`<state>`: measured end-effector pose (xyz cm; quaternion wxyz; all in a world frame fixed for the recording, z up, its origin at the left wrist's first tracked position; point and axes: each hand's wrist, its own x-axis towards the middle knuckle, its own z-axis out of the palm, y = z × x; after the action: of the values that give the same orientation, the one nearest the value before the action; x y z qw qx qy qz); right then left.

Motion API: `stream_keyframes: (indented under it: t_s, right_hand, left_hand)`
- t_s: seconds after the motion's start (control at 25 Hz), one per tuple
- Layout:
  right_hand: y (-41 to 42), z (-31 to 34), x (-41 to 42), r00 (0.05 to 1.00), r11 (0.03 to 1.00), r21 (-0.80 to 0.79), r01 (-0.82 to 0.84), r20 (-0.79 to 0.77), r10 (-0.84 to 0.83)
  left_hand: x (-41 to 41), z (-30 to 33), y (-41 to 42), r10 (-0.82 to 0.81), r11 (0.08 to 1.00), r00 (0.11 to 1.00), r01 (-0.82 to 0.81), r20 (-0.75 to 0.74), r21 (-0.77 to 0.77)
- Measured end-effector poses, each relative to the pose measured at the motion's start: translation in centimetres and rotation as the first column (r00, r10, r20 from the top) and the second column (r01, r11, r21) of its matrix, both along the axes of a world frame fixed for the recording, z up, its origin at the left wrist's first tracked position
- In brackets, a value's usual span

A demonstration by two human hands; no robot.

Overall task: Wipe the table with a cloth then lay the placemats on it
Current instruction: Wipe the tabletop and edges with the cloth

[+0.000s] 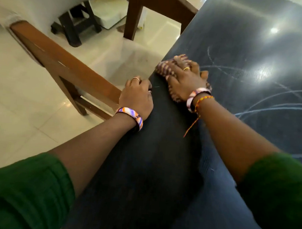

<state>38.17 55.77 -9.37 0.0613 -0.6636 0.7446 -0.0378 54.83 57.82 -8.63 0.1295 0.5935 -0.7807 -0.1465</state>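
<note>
A dark glossy table (244, 49) fills the right half of the head view, marked with pale curved streaks. My right hand (184, 79) presses flat on a checked brown-and-cream cloth (163, 70) near the table's left edge, fingers curled over it. My left hand (137, 96) rests on that same edge just left of the cloth, fingers bent around the rim and holding nothing else. Both wrists wear striped bangles. No placemats are in view.
A wooden chair (62, 65) with a pale cushion stands close by the table's left side. A second wooden chair leg (133, 16) stands farther back. A black stool (76, 22) sits on the pale tiled floor (25, 117).
</note>
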Motion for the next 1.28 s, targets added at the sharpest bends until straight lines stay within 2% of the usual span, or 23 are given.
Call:
stream_keyframes:
  t_s: [0.12,0.2,0.28,0.36,0.44,0.52,0.6,0.68,0.76,0.84,0.92,0.96,1.04,1.16,1.2,1.28]
  right_hand:
    - [-3.6,-0.3,-6.6,0.938,0.945,0.038,0.325,0.113,-0.327]
    - [-3.2,-0.1,-7.3,0.904,0.911,0.051,0.410,0.112,-0.413]
    - [-0.8,-0.3,-5.5,0.931,0.935,0.037,0.354,0.087,-0.356]
    - [2.4,-0.9,-4.1,0.975,0.975,-0.014,0.220,0.045,-0.219]
    - [3.8,-1.0,-5.9,0.989,0.988,-0.044,0.148,-0.004,-0.148]
    - [1.3,-0.7,-10.0,0.959,0.959,-0.027,0.282,-0.002,-0.283]
    - [-2.7,-0.3,-13.1,0.882,0.884,0.007,0.467,0.062,-0.467]
    - [-6.5,-0.5,-13.1,0.857,0.862,0.008,0.506,0.103,-0.505]
    - [-8.2,-0.4,-9.9,0.918,0.924,0.003,0.383,0.110,-0.381]
    - [-6.8,-0.3,-5.6,0.982,0.985,0.015,0.171,0.079,-0.171]
    - [-3.0,-0.6,-3.5,0.999,1.000,-0.006,-0.012,0.030,0.013]
    - [-0.9,-0.9,-4.0,0.999,0.998,-0.034,-0.049,0.010,0.050]
    - [1.0,-0.9,-7.3,0.999,0.998,-0.055,0.033,-0.011,-0.034]
    - [-2.7,0.0,-12.2,0.914,0.915,0.020,0.402,0.056,-0.402]
    - [-4.6,0.1,-11.8,0.889,0.891,0.023,0.454,0.052,-0.455]
    - [-7.8,-0.2,-8.2,0.916,0.918,0.020,0.395,0.065,-0.396]
  left_hand:
    - [-2.8,-0.3,-1.9,-0.088,0.996,0.995,0.088,0.045,0.002]
    - [-4.3,-0.5,-3.1,-0.099,0.995,0.993,0.099,0.062,0.005]
    - [-5.7,-0.7,-4.3,-0.115,0.993,0.991,0.114,0.075,0.010]
    - [-6.9,-0.9,-5.4,-0.137,0.991,0.987,0.137,0.080,0.004]
    - [-7.7,-1.2,-5.9,-0.133,0.991,0.989,0.133,0.059,0.001]
    - [-7.9,-1.4,-6.1,-0.114,0.993,0.993,0.115,0.037,-0.016]
    - [-7.8,-1.5,-6.1,-0.104,0.994,0.994,0.105,0.035,-0.030]
    - [-7.9,-1.7,-6.0,-0.065,0.997,0.996,0.067,0.052,-0.034]
    - [-8.1,-1.7,-6.0,0.054,0.998,0.996,-0.054,0.077,-0.014]
    - [-8.1,-1.4,-6.0,0.164,0.985,0.982,-0.168,0.099,0.032]
    - [-8.1,-1.1,-5.9,0.170,0.981,0.979,-0.179,0.113,0.078]
    - [-8.2,-1.0,-5.9,0.156,0.981,0.981,-0.167,0.112,0.096]
    - [-8.2,-1.1,-5.8,0.144,0.983,0.984,-0.154,0.102,0.104]
    - [-8.3,-1.2,-6.1,0.138,0.986,0.985,-0.147,0.106,0.084]
    - [-8.4,-1.3,-6.2,0.130,0.987,0.985,-0.139,0.115,0.078]
    - [-8.4,-1.4,-6.1,0.128,0.987,0.983,-0.139,0.133,0.076]
